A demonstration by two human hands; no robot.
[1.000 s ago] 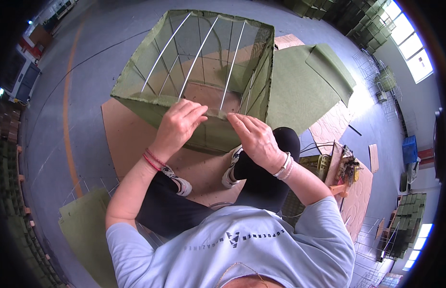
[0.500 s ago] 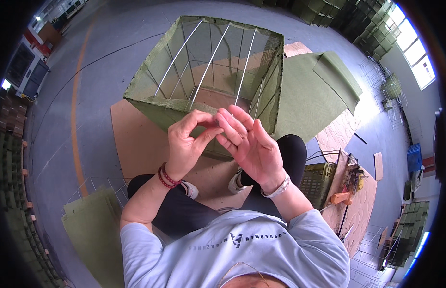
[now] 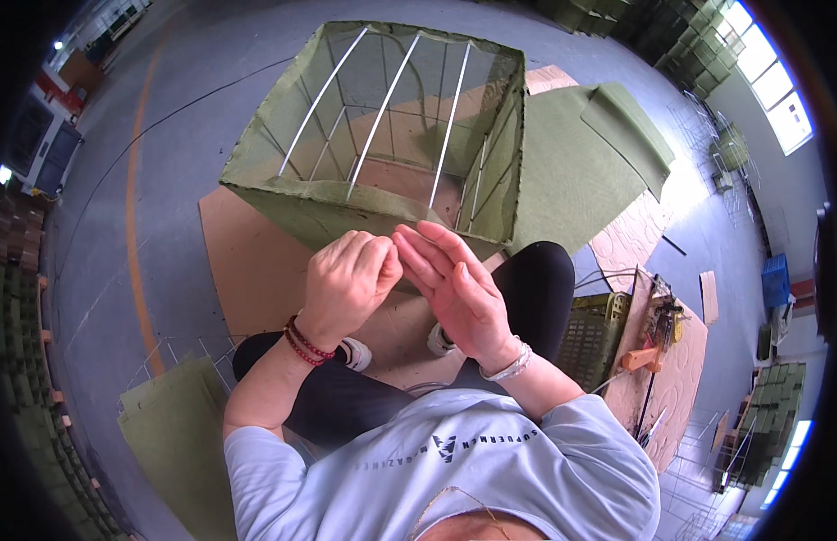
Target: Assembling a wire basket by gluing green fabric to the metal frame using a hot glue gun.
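Just in front of my knees, my left hand (image 3: pixel 351 281) is closed, with its fingers curled and the thumb side turned toward the other hand. Whatever it pinches, if anything, is too small or hidden to make out. My right hand (image 3: pixel 463 293) is open, palm up and fingers stretched, its fingertips touching or almost touching the left fist. Beyond both hands stands a large box frame (image 3: pixel 301 209) covered in green fabric. White rods (image 3: pixel 382 117) run across its top opening, and darker wires show along its walls.
Brown cardboard (image 3: pixel 242 270) lies under the box. A green fabric sheet (image 3: pixel 571 171) spreads to its right. By my right knee are a plastic basket (image 3: pixel 585 347) and an orange-handled tool (image 3: pixel 641 359). More green sheets (image 3: pixel 170 437) lie at left, near green stacks (image 3: pixel 17 370).
Both hands have moved slightly nearer to me. My left hand has turned over from a thumb-and-finger pinch into a curled fist, knuckles up. The right hand stays open, its fingers closer together.
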